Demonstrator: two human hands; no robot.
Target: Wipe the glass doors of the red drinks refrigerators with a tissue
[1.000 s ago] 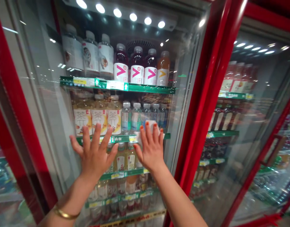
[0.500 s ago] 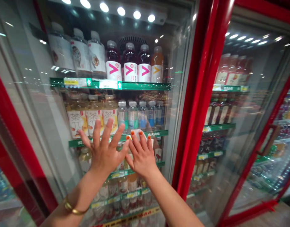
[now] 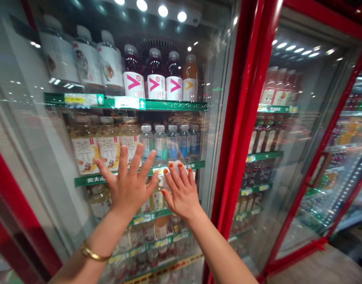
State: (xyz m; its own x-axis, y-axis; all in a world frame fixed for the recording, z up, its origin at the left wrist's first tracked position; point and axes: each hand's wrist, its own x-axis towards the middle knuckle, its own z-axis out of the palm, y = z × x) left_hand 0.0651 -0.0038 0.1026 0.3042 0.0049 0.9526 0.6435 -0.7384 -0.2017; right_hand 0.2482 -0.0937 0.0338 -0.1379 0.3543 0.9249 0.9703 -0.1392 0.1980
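Observation:
My left hand (image 3: 127, 189), a gold bangle (image 3: 93, 252) on its wrist, is spread palm-forward at the glass door (image 3: 30, 130) of a drinks fridge. It holds nothing, and whether its palm touches the glass I cannot tell. Beside it, my right hand (image 3: 181, 193), with orange nails, has its fingers flat over a crumpled white tissue (image 3: 174, 162) against the door. Most of the tissue is hidden under those fingers. Behind the glass, near my fingertips, stand tea bottles (image 3: 108, 152) with white labels and smaller clear bottles (image 3: 160, 142) with green or blue labels.
Purple-drink bottles (image 3: 156, 75) fill part of the upper shelf (image 3: 175, 105). A red door frame (image 3: 242, 106) rises to the right of my hands. Beyond it is another glass-fronted fridge (image 3: 305, 157). More bottles line the lower shelves.
My right hand has shifted slightly right with the tissue, opening a gap from my left thumb. My left hand sits slightly further right against the bottles. The view has shifted a little.

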